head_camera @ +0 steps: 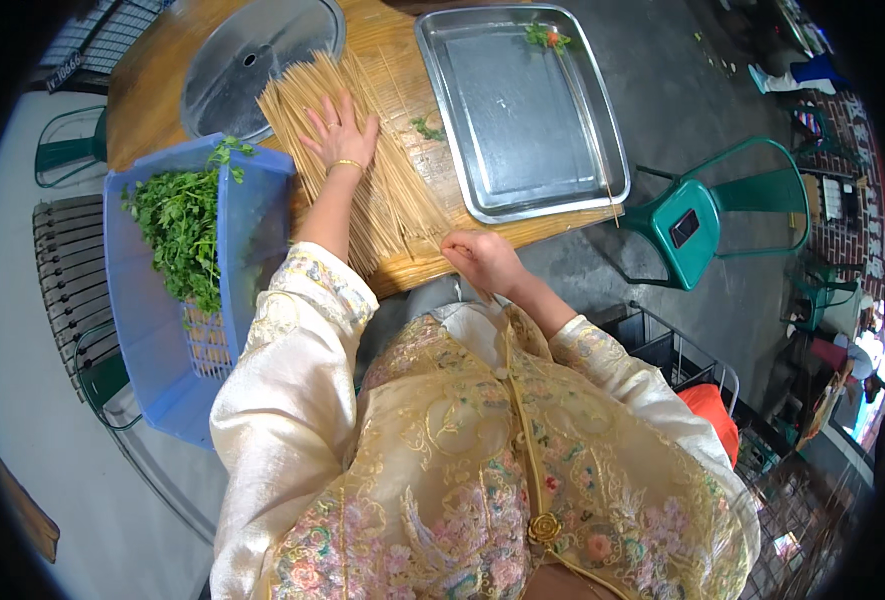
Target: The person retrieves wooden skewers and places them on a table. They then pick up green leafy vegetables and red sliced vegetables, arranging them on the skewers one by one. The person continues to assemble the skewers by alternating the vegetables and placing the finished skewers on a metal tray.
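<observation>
A wide spread of thin wooden skewers (382, 187) lies on the wooden table (405, 274). My left hand (343, 139), fingers apart, rests on top of them. At the table's near edge my right hand (482, 257) is closed by the near ends of the skewers; a thin skewer seems to be pinched in it, running down toward my clothes. Beyond my right hand is a rectangular metal tray (521, 120), holding a sprig of green herb with an orange piece (549, 37) on a skewer. A blue plastic basket (164, 405) at the left contains leafy green herbs (179, 225).
A round metal lid (262, 60) lies behind the skewers. Small green bits (429, 129) are beside the tray. Right of the table stands a green metal chair (694, 225) with a phone (685, 228) on its seat. A wire rack (675, 341) is at my lower right. Other people are far right.
</observation>
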A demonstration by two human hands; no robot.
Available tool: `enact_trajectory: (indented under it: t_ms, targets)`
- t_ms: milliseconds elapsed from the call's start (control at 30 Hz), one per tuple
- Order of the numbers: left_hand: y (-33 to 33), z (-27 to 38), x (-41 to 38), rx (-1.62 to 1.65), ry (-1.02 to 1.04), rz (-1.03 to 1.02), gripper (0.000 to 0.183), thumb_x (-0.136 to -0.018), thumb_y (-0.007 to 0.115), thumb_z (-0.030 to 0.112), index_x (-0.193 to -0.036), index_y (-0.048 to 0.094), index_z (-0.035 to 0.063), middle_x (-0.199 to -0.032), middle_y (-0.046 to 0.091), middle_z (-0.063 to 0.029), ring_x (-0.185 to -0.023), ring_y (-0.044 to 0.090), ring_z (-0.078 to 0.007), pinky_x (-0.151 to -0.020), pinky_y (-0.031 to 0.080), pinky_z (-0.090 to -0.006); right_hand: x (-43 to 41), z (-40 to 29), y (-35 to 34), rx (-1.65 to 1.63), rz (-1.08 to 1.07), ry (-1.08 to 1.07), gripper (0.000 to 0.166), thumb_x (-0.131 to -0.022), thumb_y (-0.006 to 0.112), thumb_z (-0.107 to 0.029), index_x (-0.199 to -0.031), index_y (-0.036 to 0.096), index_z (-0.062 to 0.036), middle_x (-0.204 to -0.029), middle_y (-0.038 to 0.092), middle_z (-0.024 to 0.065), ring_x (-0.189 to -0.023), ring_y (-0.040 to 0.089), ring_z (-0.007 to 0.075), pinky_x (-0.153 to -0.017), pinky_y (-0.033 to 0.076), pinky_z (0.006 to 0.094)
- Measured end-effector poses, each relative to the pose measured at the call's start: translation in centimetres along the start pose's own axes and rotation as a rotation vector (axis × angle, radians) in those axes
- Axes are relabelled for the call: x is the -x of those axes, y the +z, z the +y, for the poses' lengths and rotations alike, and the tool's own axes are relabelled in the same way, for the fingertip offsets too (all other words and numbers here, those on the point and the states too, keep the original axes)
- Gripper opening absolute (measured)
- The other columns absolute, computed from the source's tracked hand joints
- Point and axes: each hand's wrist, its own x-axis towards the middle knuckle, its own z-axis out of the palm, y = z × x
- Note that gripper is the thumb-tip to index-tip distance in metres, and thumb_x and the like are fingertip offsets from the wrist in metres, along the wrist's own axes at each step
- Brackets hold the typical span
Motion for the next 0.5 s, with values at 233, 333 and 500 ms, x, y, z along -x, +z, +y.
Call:
enact_trajectory:
  t_ms: [233, 333, 500]
  targets:
    - [-2.5, 0.2, 6.4, 0.528, 0.006, 0.288, 0.052, -0.087, 0.051, 0.035, -0.129, 0.042, 0.0057, -0.135, 0.036, -0.0223, -0.128, 0.027, -0.0378, -0.104, 0.019, -0.0511, -2.0, 0.4, 0.2, -0.219, -0.076, 0.188, 0.014, -0.082, 0.060, -0.017, -0.087, 0.062, -0.0040, -0.069, 0.061, 0.0108, -0.060, 0.056, 0.0191, -0.059, 0.045, 0.0299]
    - [-3.0, 0.1, 13.4, 0.876, -0.175, 0.306, 0.029, -0.089, 0.051, 0.021, -0.105, 0.055, -0.0031, -0.099, 0.059, -0.0181, -0.092, 0.057, -0.0292, -0.083, 0.045, -0.0370, -2.5, 0.8, -0.1, -0.311, -0.098, 0.210, 0.016, -0.083, 0.060, -0.017, -0.087, 0.062, -0.0019, -0.064, 0.058, 0.0054, -0.059, 0.050, 0.0105, -0.057, 0.043, 0.0267]
    - [-2.1, 0.6, 25.3, 1.458, -0.656, -0.344, 0.044, -0.095, 0.037, 0.040, -0.094, 0.056, 0.0008, -0.077, 0.061, -0.0070, -0.069, 0.059, -0.0149, -0.063, 0.047, -0.0251, -3.9, 1.2, 0.7, -0.524, -0.245, 0.244, 0.015, -0.086, 0.059, -0.016, -0.087, 0.061, -0.0018, -0.066, 0.055, -0.0030, -0.060, 0.047, 0.0031, -0.055, 0.040, 0.0212]
